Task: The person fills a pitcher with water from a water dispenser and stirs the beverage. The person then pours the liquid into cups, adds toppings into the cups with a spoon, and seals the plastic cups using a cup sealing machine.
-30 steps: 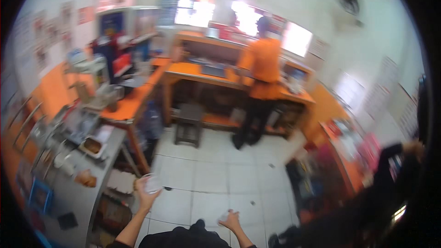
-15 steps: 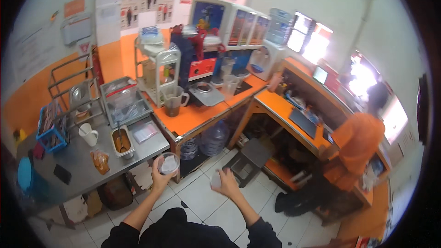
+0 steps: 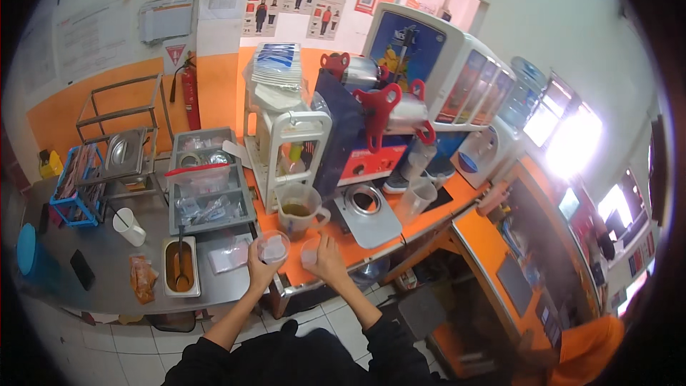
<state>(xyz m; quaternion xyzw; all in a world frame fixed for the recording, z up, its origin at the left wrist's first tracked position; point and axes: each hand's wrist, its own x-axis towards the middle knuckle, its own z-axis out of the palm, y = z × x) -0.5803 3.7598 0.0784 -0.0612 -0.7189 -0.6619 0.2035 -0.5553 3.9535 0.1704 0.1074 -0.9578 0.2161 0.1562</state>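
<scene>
My left hand (image 3: 259, 269) has its fingers curled round a clear cup (image 3: 274, 246); just right of it, my right hand (image 3: 331, 263) grips, fingers bent, what looks like a second cup (image 3: 309, 251). Just beyond my fingers stands a jug (image 3: 300, 196) of brown liquid (image 3: 295, 210): a careless forward push could tip it, and squeezing too hard could buckle either cup.

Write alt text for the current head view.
A person's left hand holds a clear cup and the right hand a translucent cup, near a handled jug on an orange counter. Beyond the jug stands a machine with red handles; to the left, a metal pan with a utensil sits on a steel counter.
</scene>
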